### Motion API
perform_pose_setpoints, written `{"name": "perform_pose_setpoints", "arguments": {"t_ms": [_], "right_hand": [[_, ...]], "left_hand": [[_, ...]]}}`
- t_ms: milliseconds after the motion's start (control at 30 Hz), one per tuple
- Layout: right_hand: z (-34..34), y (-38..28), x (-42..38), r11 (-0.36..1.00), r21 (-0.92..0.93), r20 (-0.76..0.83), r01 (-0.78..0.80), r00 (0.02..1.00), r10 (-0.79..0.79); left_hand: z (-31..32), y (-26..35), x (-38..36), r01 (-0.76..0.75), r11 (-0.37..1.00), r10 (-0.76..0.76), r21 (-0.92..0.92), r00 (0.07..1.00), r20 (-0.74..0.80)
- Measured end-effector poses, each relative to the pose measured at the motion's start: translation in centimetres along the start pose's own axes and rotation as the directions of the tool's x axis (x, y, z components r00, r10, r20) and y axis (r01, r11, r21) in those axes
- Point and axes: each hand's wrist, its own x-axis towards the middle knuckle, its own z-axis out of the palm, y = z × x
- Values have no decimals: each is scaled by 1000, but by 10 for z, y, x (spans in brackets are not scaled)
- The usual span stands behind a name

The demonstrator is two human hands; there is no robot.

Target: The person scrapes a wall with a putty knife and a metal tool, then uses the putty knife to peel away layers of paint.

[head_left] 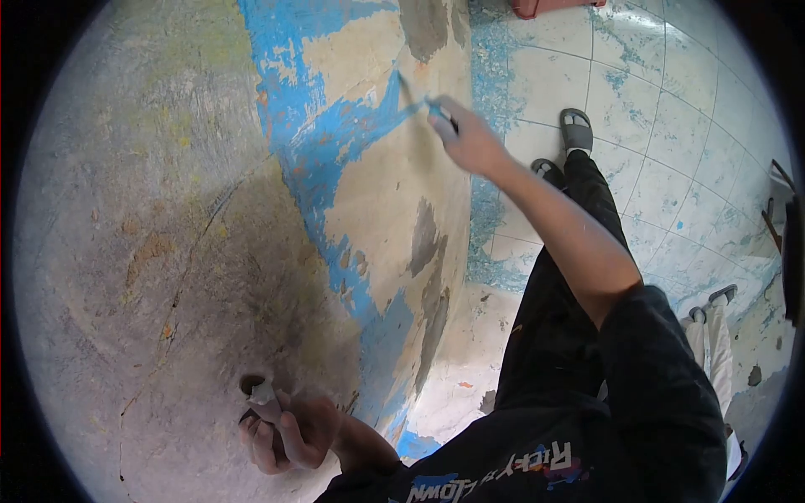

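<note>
My right hand (471,144) is closed around the teal handle of a scraper (433,107), held out at arm's length. Its thin blade reaches toward the wall (377,189), overlapping the edge of a band of blue paint (335,126) there. Patches of cream and grey show where the blue is gone. Low in the view my left hand (298,432) is closed, fingers curled, by a dark round hole (251,384) in the grey part of the wall. A pale grey piece (265,401) sticks up between its fingers; what it is I cannot tell.
White floor tiles (553,84), specked with blue flakes, run along the wall's foot. My sandalled feet (577,127) stand on them. A red object (553,7) lies at the top edge. Another person's light-trousered legs (719,344) show at the lower right.
</note>
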Motion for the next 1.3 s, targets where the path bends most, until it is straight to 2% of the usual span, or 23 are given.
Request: {"name": "perform_pose_setpoints", "arguments": {"t_ms": [67, 100, 300, 500, 600, 700, 800, 833, 933, 1033, 1133, 1233, 1300], "right_hand": [[18, 11, -43, 995, 11, -25, 96, 995, -96], [16, 0, -57, 997, 72, 63, 16, 998, -20], [-3, 0, 9, 1000, 16, -5, -19, 1000, 19], [21, 4, -60, 997, 63, 26, 44, 999, -45], [11, 7, -15, 998, 37, -27, 49, 998, -48], [-3, -2, 6, 999, 45, 4, -21, 1000, 21], [10, 14, -36, 998, 20, 35, 58, 998, -58], [14, 13, -47, 996, 64, 44, 67, 997, -70], [6, 9, -25, 1000, 12, 61, -8, 998, 7], [-5, 4, 10, 997, 54, 28, -49, 998, 47], [6, 13, -18, 998, 40, 6, 38, 999, -38], [16, 11, -57, 997, 63, 49, 44, 998, -48], [12, 15, -30, 999, 18, 21, 29, 999, -29]], "left_hand": [[-1, 1, 1, 9, 1000, -9, 16, 1000, 15], [-2, 1, 1, 11, 1000, -12, 26, 1000, 27], [-1, -3, -2, -24, 999, 24, 42, 1000, 6], [-1, -1, -1, 12, 999, -12, 40, 1000, 6], [0, -2, 0, -20, 999, 21, 29, 1000, -5], [3, -2, -2, -9, 999, 10, 39, 999, -44], [2, 1, -2, 22, 997, -20, 70, 999, -26], [2, 1, -1, 16, 998, -15, 59, 1000, -27], [1, -1, 1, -7, 999, 8, 42, 1000, -20], [3, 1, 1, -6, 999, 7, 46, 1000, -24], [4, 3, 2, 15, 998, -13, 64, 999, -34], [3, 3, 1, 13, 998, -12, 60, 1000, -13], [1, 3, 2, 3, 999, -3, 54, 1000, 0]]}}
